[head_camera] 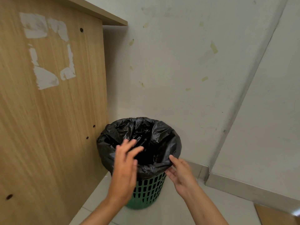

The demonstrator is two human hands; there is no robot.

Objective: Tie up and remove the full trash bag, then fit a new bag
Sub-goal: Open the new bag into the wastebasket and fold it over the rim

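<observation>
On the left stands a wooden panel (pixel 52 103) with scraps of torn white paper (pixel 46 78) stuck to it; no writing on them can be read. Just beside it, on the tiled floor (pixel 175 213), sits a green slotted bin (pixel 148 190) lined with a black trash bag (pixel 164 135), its edge folded down over the rim.

The left hand (pixel 125 164) hovers over the near left side of the bag's mouth, blurred, fingers spread and the grip apart, holding nothing. Right of it, the right hand (pixel 181 172) is at the folded edge, thumb on top of the plastic and fingers below; whether that grip is already pinched on the film I cannot tell.

The bag looks thin, soft and slippery (it will likely crumple and slide rather than hold a shape), and how heavy it is cannot be judged, since the inside is dark. The folded-over edge seems the best place to take hold, gathering it from opposite sides. No brand or label shows on bag, bin or wall (pixel 178 70).
</observation>
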